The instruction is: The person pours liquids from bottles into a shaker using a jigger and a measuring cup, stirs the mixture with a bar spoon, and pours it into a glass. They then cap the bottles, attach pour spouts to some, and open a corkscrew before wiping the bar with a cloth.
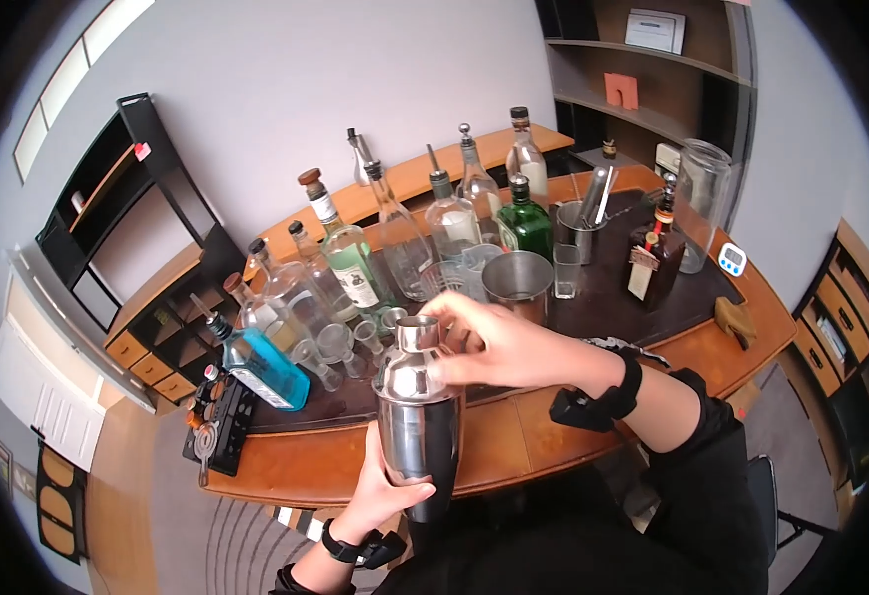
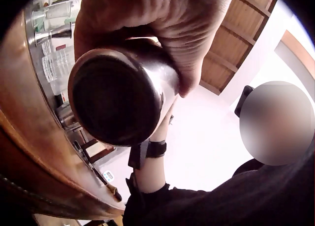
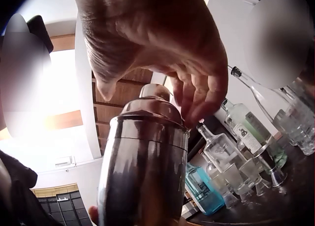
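A silver cocktail shaker (image 1: 420,426) stands nearly upright in front of the person, over the table's near edge. The left hand (image 1: 377,496) grips its lower body, thumb across the front. From below, the left wrist view has the shaker's dark round base (image 2: 113,98) under the gripping left hand (image 2: 152,19). Around the small top cap (image 3: 155,91) the right hand (image 3: 162,44) is held with curved, spread fingers; a gap shows between thumb and cap. In the head view the right hand (image 1: 504,342) overlaps the shaker's shoulder; whether its fingertips touch the lid, I cannot tell.
Behind the shaker, several bottles crowd the table, among them a blue one (image 1: 266,367) at left and a green one (image 1: 526,226). Small glasses and jiggers stand nearer. A metal tin (image 1: 519,283), dark brown bottle (image 1: 656,248) and tall clear glass (image 1: 702,203) are to the right.
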### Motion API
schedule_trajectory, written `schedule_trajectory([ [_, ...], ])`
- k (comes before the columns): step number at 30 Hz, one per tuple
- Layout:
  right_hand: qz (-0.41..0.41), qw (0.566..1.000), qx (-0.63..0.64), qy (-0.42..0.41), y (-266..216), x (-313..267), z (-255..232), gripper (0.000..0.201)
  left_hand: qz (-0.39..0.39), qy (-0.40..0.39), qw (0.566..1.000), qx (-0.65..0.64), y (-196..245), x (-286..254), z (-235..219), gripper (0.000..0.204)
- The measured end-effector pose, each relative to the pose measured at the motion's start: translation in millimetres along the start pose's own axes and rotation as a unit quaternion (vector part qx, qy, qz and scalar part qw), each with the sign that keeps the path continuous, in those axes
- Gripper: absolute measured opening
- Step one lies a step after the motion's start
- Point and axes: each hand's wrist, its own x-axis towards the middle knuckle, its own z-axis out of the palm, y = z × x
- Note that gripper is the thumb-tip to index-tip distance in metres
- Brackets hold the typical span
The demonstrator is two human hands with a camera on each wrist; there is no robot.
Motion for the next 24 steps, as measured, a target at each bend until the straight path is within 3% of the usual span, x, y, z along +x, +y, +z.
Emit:
schedule_trajectory([
  [1, 0.001, 0.999, 0.024, -0.025, 2.0, -0.2, 4.0, 0.064, 0.004, 0.007, 1.0, 0.001, -1.6, 0.6, 2.0, 0.093],
  [3, -0.024, 0.997, -0.053, -0.058, -0.6, -2.2, 8.5, 0.071, 0.031, 0.012, 0.997, 0.065, -9.3, 3.1, 1.3, 0.089],
  [5, -0.005, 0.999, 0.018, -0.048, 9.6, -1.5, 22.6, 0.073, 0.114, 0.035, 0.969, 0.217, -20.9, 4.9, -2.1, 0.094],
  [7, 0.019, 0.99, 0.124, -0.062, 2.9, -4.3, 30.2, 0.078, 0.136, 0.056, 0.944, 0.297, -23.3, 2.6, -2.6, 0.098],
  [8, -0.018, 0.994, 0.096, -0.044, 1.1, -6.8, 33.8, 0.08, 0.15, 0.064, 0.933, 0.322, -23.4, 2.4, -2.1, 0.099],
  [11, -0.024, 0.997, 0.075, -0.019, -12.8, -11.6, 40.1, 0.093, 0.175, 0.072, 0.923, 0.335, -20.5, 1.6, -0.5, 0.1],
  [14, 0.018, 1.0, 0.007, 0.007, -21.9, -16.7, 42.8, 0.098, 0.176, 0.092, 0.914, 0.353, -17.1, 0.9, 0.8, 0.1],
  [18, 0.004, 1.0, -0.024, 0.017, -20.1, -15.8, 44.9, 0.098, 0.188, 0.11, 0.909, 0.354, -24.3, -1.3, 3.8, 0.099],
  [20, -0.057, 0.998, -0.015, 0.032, -10.3, -13.0, 45.2, 0.084, 0.173, 0.09, 0.922, 0.336, -21.7, -3.8, 7.8, 0.098],
  [24, -0.043, 0.998, 0.04, 0.029, -5.7, -10.9, 42.0, 0.079, 0.147, 0.068, 0.939, 0.303, -22.9, -3.3, 7.0, 0.094],
])
